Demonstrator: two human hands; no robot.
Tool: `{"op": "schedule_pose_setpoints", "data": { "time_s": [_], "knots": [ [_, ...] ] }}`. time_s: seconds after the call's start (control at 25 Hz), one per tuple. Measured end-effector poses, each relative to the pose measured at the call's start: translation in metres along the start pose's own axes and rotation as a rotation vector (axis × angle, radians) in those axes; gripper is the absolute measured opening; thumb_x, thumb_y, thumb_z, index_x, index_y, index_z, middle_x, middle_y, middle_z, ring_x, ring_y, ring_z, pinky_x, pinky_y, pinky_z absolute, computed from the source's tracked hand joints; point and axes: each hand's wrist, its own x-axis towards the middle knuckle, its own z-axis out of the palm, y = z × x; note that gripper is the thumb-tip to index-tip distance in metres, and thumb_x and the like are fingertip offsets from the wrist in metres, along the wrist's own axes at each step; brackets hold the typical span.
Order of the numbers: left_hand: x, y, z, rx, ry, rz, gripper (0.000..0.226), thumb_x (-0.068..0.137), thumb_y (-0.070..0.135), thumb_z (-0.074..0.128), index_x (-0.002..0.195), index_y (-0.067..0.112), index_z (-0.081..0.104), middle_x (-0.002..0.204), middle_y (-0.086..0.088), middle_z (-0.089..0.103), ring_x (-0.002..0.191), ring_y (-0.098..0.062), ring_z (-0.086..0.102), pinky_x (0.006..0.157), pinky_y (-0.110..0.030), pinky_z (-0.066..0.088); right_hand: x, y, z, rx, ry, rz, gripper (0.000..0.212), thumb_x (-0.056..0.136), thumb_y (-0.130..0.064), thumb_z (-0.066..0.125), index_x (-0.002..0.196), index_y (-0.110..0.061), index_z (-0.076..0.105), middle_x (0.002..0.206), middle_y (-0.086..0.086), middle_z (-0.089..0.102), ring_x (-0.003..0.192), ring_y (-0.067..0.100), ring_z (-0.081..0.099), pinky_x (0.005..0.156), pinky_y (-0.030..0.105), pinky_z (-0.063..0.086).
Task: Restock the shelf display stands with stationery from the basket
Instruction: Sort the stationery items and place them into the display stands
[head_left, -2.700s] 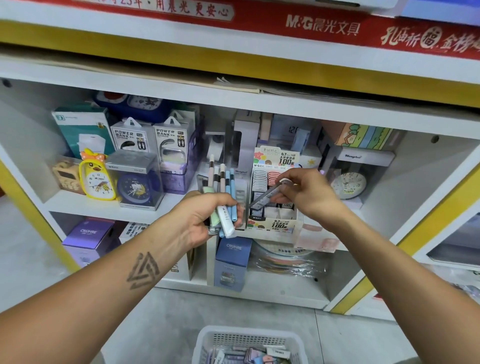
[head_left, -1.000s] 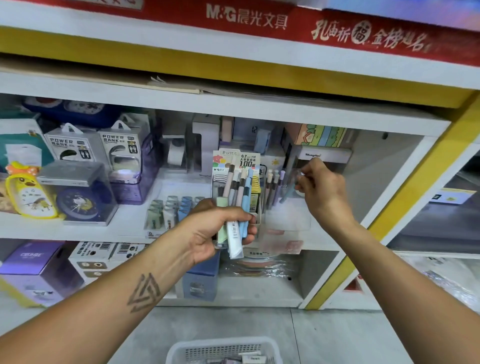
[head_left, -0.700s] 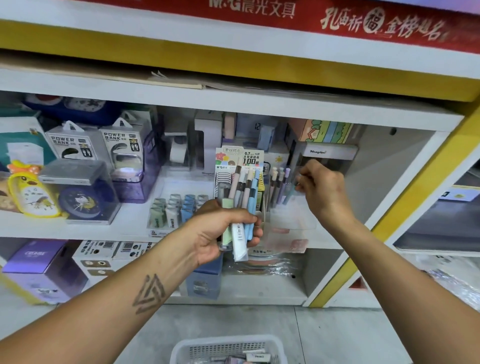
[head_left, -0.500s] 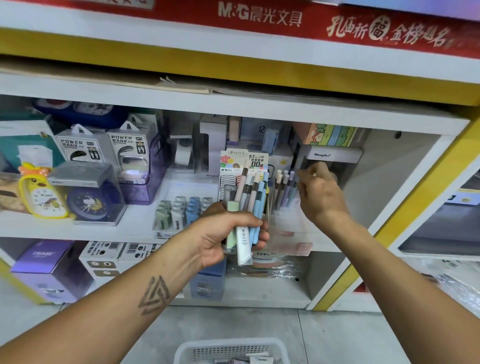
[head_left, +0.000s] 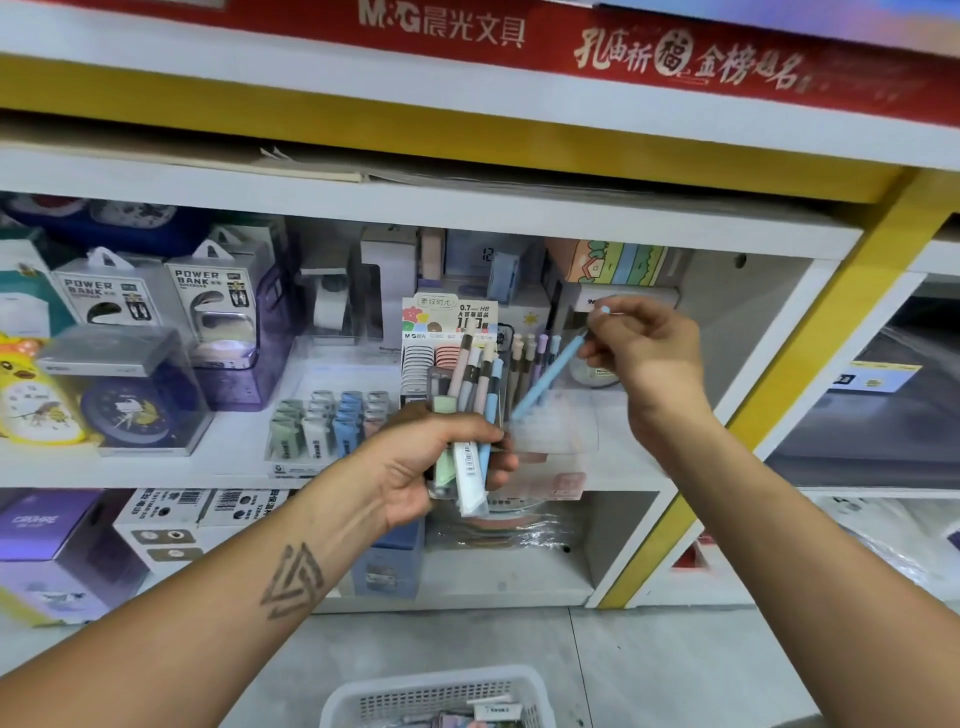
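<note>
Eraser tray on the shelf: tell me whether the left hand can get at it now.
Probably not yet: the left hand grips a bundle of pens. The eraser tray sits uncovered just beside it, so the path looks free.

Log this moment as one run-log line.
left hand: grips pen bundle | right hand: pinches blue pen, tilted into clear stand | basket: on floor
</note>
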Motion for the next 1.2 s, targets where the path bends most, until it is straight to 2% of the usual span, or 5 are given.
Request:
{"op": "schedule_pose_setpoints", "data": {
  "time_s": [0.24,0.52,0.76,1.0,1.2],
  "knots": [
    [0.005,-0.002,-0.001,0.067,0.069,-0.018,0.007,0.076,-0.003,0.073,0.069,-0.002,0.075,0.068,-0.018,0.069,0.057,-0.024,0.068,0.057,-0.032,0.061,0.002,0.025,-0.016,-0.767,-0.110,-0.369,0.012,0.099,-0.013,0.058,0.108,-0.016,0.052,0.089,0.003,0.067,0.079,0.017,0.069,0.072,0.043,0.060],
    [0.007,-0.001,-0.003,0.073,0.077,-0.019,0.013,0.075,-0.004,0.074,0.087,-0.006,0.070,0.071,-0.019,0.069,0.059,-0.025,0.067,0.056,-0.032,0.059,0.008,0.043,-0.007,-0.789,-0.164,-0.371,0.021,0.098,-0.007,0.054,0.091,-0.024,0.043,0.088,0.017,0.066,0.083,0.033,0.067,0.067,0.051,0.056],
    [0.005,0.000,-0.001,0.098,0.078,-0.011,0.012,0.072,-0.003,0.077,0.082,-0.006,0.071,0.074,-0.021,0.070,0.060,-0.027,0.068,0.056,-0.033,0.060,0.013,0.047,-0.012,-0.842,-0.150,-0.414,0.009,0.100,-0.009,0.053,0.097,-0.016,0.048,0.087,0.008,0.066,0.077,0.021,0.068,0.068,0.047,0.059],
    [0.003,0.000,0.000,0.107,0.036,-0.052,0.001,0.077,0.000,0.074,0.076,0.000,0.074,0.071,-0.016,0.071,0.060,-0.022,0.068,0.063,-0.031,0.059,0.015,0.048,-0.005,-1.123,-0.208,-0.497,0.020,0.099,-0.013,0.054,0.101,-0.002,0.070,0.092,0.015,0.070,0.086,0.033,0.064,0.077,0.044,0.054],
    [0.001,0.001,0.004,0.123,0.017,-0.054,0.016,0.078,0.000,0.074,0.063,0.005,0.076,0.068,-0.014,0.070,0.059,-0.021,0.067,0.062,-0.030,0.059,-0.007,0.024,0.010,-0.412,-0.345,-0.012,0.021,0.092,-0.031,0.070,0.104,-0.014,0.070,0.078,0.005,0.075,0.060,0.014,0.065,0.050,0.023,0.047]
  ]
}}
